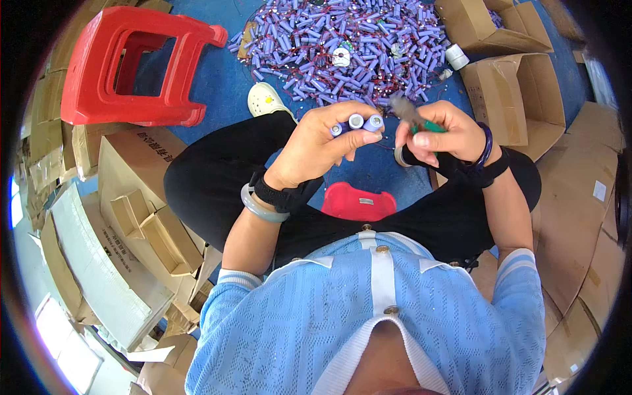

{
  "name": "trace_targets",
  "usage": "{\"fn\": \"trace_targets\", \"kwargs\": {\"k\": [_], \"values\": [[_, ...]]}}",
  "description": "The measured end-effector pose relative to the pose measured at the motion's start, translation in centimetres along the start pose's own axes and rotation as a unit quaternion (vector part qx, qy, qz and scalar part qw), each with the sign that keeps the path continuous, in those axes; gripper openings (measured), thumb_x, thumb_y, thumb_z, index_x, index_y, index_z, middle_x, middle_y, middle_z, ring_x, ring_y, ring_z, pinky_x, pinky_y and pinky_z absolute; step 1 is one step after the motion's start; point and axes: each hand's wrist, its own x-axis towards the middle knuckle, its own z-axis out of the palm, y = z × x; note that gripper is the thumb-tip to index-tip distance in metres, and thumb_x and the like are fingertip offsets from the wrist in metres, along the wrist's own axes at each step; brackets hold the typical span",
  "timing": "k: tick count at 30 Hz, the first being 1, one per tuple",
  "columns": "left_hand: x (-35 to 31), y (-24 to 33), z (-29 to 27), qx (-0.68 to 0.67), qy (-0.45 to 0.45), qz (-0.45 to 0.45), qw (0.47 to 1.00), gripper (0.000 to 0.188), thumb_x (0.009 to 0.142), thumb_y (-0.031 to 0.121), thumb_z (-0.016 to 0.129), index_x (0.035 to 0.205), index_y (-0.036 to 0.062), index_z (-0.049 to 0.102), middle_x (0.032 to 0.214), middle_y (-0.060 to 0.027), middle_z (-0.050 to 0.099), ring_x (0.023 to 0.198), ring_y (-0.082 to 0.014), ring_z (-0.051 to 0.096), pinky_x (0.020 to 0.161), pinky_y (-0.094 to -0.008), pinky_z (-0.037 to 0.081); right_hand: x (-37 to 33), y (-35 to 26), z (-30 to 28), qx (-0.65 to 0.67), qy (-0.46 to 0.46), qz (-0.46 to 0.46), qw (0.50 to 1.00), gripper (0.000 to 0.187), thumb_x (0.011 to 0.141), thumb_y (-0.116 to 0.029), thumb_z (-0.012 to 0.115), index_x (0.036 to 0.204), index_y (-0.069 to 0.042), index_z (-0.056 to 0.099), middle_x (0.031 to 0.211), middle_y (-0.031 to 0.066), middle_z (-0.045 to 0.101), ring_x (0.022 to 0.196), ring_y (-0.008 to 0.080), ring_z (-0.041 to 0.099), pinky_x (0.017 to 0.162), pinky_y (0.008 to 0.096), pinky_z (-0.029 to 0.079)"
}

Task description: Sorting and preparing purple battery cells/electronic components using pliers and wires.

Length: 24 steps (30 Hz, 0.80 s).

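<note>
My left hand (327,143) is closed around a few purple cylindrical battery cells (355,122), held side by side with their metal ends facing up toward me. Close by on the right, my right hand (449,135) grips pliers or cutters with green handles (431,128). Their metal jaws (403,108) point up and left, a short way from the cells and apart from them. The jaws look blurred. Beyond both hands, a large heap of purple cells with thin red wires (355,49) lies on the blue floor.
A red plastic stool (82,79) lies on its side at the far left. Cardboard boxes (494,99) stand open at the right of the heap, near a white bottle (455,56). More cartons (141,158) are stacked at left. A red seat (359,203) shows between my legs.
</note>
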Motion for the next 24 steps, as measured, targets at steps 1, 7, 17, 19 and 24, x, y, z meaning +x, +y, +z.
{"fn": "trace_targets", "kwargs": {"k": [1,7,17,19,24], "values": [[0.0,-0.1,0.1,-0.021,0.028,0.012,0.999,0.023,0.081,0.013,0.069,0.102,0.0044,0.064,0.079,-0.0012,0.060,0.055,-0.0043,0.052,0.044,-0.0178,0.039,0.1,0.2,0.0,0.059,0.005,-0.017,0.998,0.022,0.088,-0.019,0.058,0.095,0.002,0.061,0.062,0.0015,0.052,0.052,0.0065,0.049,0.050,0.0212,0.040],[0.6,-0.9,-0.9,-0.101,0.163,0.012,0.981,0.023,0.081,0.013,0.069,0.102,0.0055,0.065,0.080,-0.0018,0.059,0.051,-0.0054,0.052,0.039,-0.0175,0.035,1.6,2.4,-0.9,-0.086,0.171,-0.052,0.980,0.028,0.090,-0.026,0.057,0.101,-0.001,0.058,0.072,0.0020,0.056,0.065,0.0106,0.056,0.057,0.0235,0.045],[0.5,-1.3,1.7,-0.089,0.089,0.014,0.992,0.022,0.087,0.015,0.062,0.105,0.0057,0.056,0.076,-0.0046,0.061,0.049,-0.0065,0.053,0.036,-0.0181,0.036,3.6,3.6,1.3,0.184,0.145,0.015,0.972,0.030,0.092,-0.033,0.054,0.100,-0.004,0.059,0.080,0.0033,0.059,0.072,0.0119,0.058,0.064,0.0260,0.048],[0.4,-1.3,1.9,-0.087,0.089,0.026,0.992,0.021,0.087,0.017,0.061,0.105,0.0064,0.056,0.075,-0.0052,0.060,0.049,-0.0063,0.052,0.037,-0.0177,0.035,3.6,3.7,1.3,0.166,0.175,-0.023,0.970,0.030,0.090,-0.033,0.057,0.099,-0.004,0.059,0.077,0.0028,0.059,0.070,0.0110,0.058,0.064,0.0246,0.048],[0.5,-1.4,1.0,-0.266,0.029,-0.094,0.959,0.029,0.089,0.030,0.059,0.100,0.0032,0.054,0.071,-0.0062,0.057,0.042,-0.0076,0.046,0.035,-0.0183,0.030,3.1,2.7,2.3,-0.094,0.196,-0.143,0.966,0.018,0.089,-0.021,0.060,0.095,-0.003,0.058,0.075,0.0002,0.056,0.067,0.0069,0.054,0.062,0.0224,0.045]]}}
